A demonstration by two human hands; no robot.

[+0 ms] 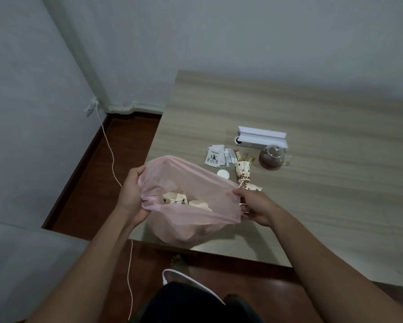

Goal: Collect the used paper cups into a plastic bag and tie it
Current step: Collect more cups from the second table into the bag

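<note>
**Pink bag held open at table's corner, two cups still out**

A person holds a pink plastic bag [189, 220] open at the near left corner of a wood-grain table [324, 206], with the bag's belly bulging at the table's near edge. The left hand [131, 194] grips the bag's rim from outside the table's left edge, above the dark wooden floor [95, 183]. The right hand [256, 206] pinches the opposite rim over the tabletop, so the mouth is stretched wide between them.

At least two paper cups [175, 198] lie inside the bag, pale and tumbled together. Just beyond the right hand a bean-patterned cup [243, 172] stands on the table, and a second cup [251, 187] lies on its side at its foot.

Past these sit a small white disc [223, 174], a tea sachet [213, 156], a scatter of stick packets [230, 156], a glass teapot [274, 157] of dark liquid and a long white box [262, 136]. Bare tabletop runs from this cluster back to the wall and off to the right. A white cable [112, 159] trails from a wall socket down across the floor, passing behind the left wrist.
</note>
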